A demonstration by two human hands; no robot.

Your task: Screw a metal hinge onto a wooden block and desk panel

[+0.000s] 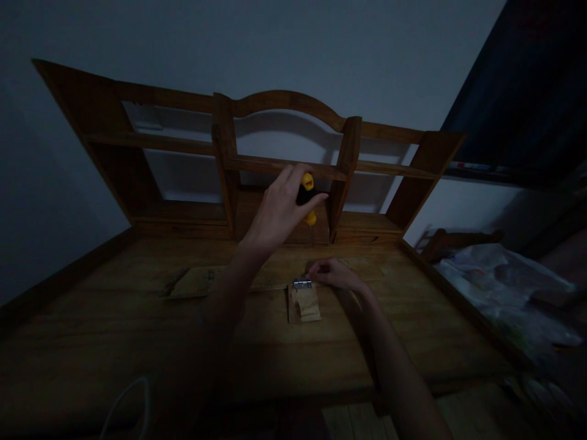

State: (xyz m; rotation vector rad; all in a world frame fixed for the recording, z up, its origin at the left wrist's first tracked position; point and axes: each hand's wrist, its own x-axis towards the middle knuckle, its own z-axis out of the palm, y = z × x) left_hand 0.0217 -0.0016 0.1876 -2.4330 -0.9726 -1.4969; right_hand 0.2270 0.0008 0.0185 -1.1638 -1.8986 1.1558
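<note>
My left hand is raised above the desk, its fingers and thumb closed round the black and yellow handle of a screwdriver. The thin shaft points down, with its tip apart from the things below. Lower down, a small metal hinge lies along the far edge of a small wooden block with a rough, broken face. My right hand is at the hinge's right end, fingers curled together in a pinch. Whatever sits between those fingertips is too small and dark to make out.
A wooden board lies behind my left forearm, and a flat strip lies beyond my right hand. The wooden desk carries a shelf unit at the back. Plastic bags are to the right; a white cable curves at front left.
</note>
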